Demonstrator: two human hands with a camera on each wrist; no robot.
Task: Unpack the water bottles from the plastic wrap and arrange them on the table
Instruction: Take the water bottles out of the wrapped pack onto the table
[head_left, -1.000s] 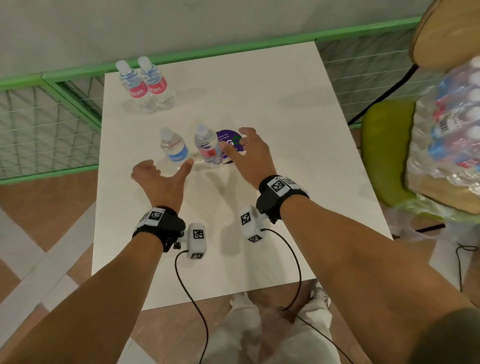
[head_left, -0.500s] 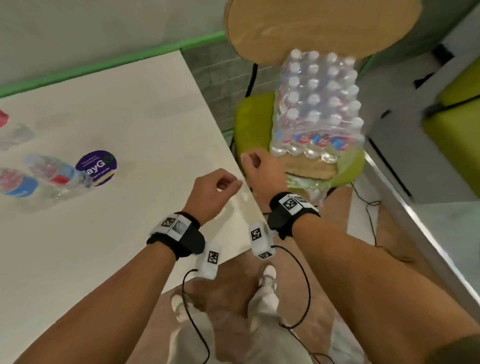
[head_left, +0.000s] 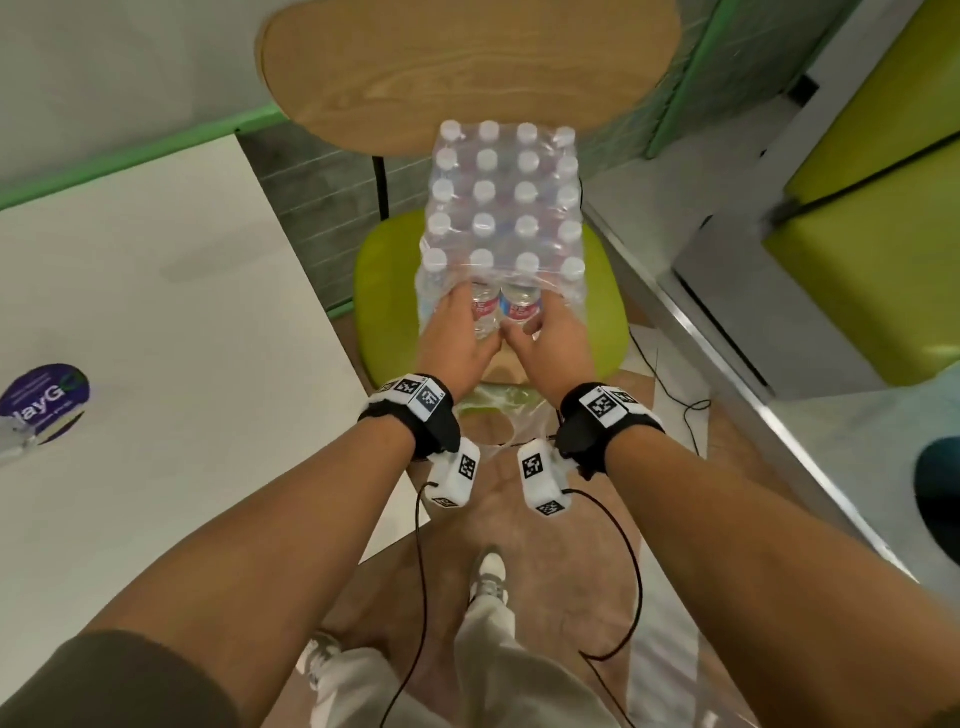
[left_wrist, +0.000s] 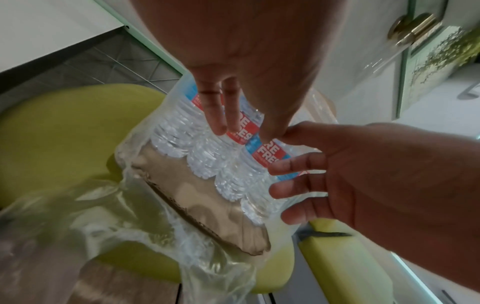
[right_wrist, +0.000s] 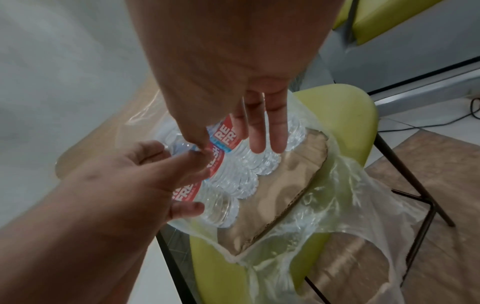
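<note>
A shrink-wrapped pack of water bottles (head_left: 501, 208) stands on a brown cardboard sheet (left_wrist: 194, 195) on a green chair seat (head_left: 384, 291). The plastic wrap (right_wrist: 337, 185) is torn at the near end and hangs loose over the seat's front. Two bottles with red and blue labels show in the opening. My left hand (head_left: 470, 322) clasps the left bottle (head_left: 482, 306), thumb on one side and fingers on the other. My right hand (head_left: 537, 325) clasps the right bottle (head_left: 521, 304) the same way. Both bottles are still inside the pack.
The white table (head_left: 156, 364) lies to the left, with a purple sticker (head_left: 44, 397) and part of a bottle (head_left: 13, 436) at its left edge. The chair's wooden backrest (head_left: 467, 67) rises behind the pack. Another green seat (head_left: 872, 249) stands at the right.
The view has swung from the table to the chair. Both hands went from the table edge to the pack's torn end and took hold of two bottles.
</note>
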